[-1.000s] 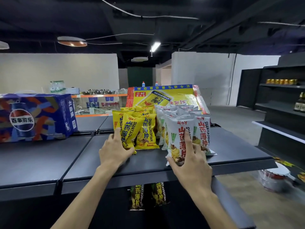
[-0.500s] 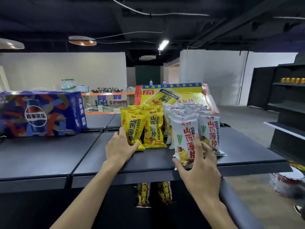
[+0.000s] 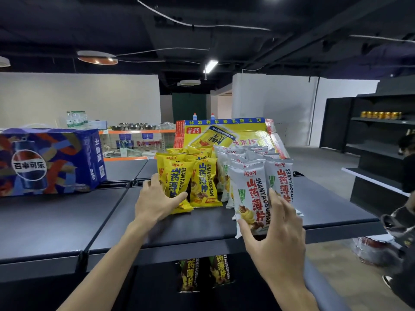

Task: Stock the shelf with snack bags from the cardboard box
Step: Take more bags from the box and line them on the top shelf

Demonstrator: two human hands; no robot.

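Several yellow snack bags [image 3: 203, 180] stand in rows on the dark top shelf [image 3: 202, 227], with several white snack bags [image 3: 253, 194] beside them on the right. My left hand [image 3: 155, 200] grips the front yellow bag at its lower left, thumb across its face. My right hand [image 3: 276, 234] holds the front white bag from below and the side, fingers spread against it. Behind the bags lies the yellow cardboard box [image 3: 226, 135] with blue and red edges, tipped toward me.
A blue cola carton [image 3: 49, 162] sits on the shelf at the left. Two dark snack bags [image 3: 203, 272] hang on the level below. Dark shelving [image 3: 381, 135] with gold cans stands at the right, and a person [image 3: 404, 221] crouches at the right edge.
Both hands stay on the front bags. My left thumb has come round onto the yellow bag's face and my right fingers have spread wider on the white bag. The person appeared at right.
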